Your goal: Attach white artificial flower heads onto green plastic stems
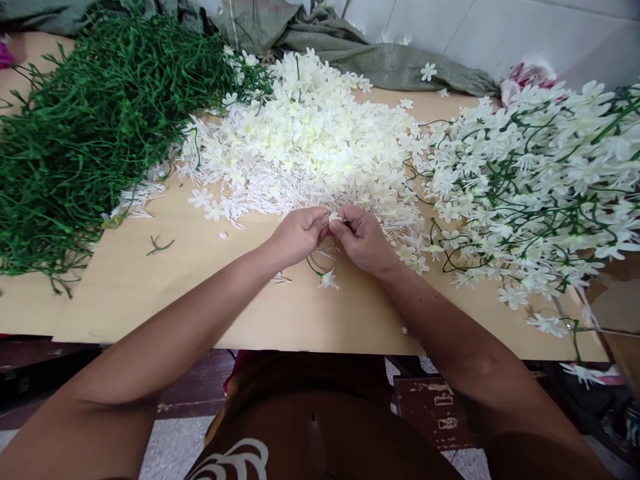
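Soft, bright daylight fills the view without hard glare. The heap of loose blossoms [310, 133] at twelve o'clock is nearly washed out (petal detail vanishes at its crest). The left hand [297, 235] and right hand [364, 240], sharp at centre, throw only faint shadows on the tan board [200, 293]. Wide-angle distortion bows the edges; the flowered sprays [540, 173] at three o'clock smear slightly.

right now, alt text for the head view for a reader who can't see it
Two bare hands, left hand and right hand, pinch a small white flower between their fingertips over a tan table. Behind them lies a pile of loose white flowers, with a heap of green stems to the left and flowered sprays to the right.
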Available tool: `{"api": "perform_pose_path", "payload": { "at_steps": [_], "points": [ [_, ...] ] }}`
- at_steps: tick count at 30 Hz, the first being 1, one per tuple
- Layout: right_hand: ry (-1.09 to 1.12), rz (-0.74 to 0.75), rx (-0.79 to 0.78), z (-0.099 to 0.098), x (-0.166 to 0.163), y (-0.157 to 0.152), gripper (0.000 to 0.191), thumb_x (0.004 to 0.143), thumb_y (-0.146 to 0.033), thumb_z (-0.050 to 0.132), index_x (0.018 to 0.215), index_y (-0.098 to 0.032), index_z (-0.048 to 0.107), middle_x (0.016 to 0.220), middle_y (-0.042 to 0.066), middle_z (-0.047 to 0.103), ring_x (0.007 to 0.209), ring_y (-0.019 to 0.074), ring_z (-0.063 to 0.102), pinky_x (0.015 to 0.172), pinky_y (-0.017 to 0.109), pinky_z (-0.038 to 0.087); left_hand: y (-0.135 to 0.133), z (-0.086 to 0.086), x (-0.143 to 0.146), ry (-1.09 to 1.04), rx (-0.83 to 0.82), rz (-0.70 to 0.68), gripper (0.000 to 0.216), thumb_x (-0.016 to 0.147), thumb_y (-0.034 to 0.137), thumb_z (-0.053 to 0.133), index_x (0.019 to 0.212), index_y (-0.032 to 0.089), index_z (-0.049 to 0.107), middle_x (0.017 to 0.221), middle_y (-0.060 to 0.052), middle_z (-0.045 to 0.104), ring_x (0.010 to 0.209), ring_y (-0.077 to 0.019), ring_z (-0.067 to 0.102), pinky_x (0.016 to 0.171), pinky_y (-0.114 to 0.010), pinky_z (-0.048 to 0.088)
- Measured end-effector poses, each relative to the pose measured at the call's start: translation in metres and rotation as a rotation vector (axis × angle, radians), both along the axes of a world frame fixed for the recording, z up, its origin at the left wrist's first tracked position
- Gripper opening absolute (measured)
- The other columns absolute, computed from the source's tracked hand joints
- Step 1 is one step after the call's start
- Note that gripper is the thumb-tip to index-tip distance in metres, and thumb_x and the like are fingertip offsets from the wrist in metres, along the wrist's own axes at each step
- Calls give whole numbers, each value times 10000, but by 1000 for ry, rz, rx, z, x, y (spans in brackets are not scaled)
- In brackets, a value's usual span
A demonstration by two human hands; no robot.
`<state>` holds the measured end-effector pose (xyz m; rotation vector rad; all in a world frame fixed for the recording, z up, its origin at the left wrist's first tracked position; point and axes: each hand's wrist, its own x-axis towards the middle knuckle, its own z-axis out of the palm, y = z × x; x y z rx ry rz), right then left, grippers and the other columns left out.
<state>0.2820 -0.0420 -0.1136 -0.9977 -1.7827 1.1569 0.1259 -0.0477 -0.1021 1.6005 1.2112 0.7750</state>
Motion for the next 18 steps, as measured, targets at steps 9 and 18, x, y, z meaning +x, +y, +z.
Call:
{"api": "perform_pose_path", "payload": {
  "at_steps": [9,18],
  "points": [
    [64,-17,-104,4,1,2,534,781,-720,539,692,-194,525,601,-39,469,571,89,404,560,261,333,4,-2,1,-164,-33,22,421,852,495,514,579,197,395,552,48,359,533,-93,330,531,-250,278],
    [-52,17,-15,10,12,7,547,809,-719,497,667,-191,516,614,-16,522,594,101,456,587,277,356,5,5,-2,-144,-18,-47,403,875,461,507,586,186,452,540,48,366,533,-92,339,552,-250,298]
  ]
}}
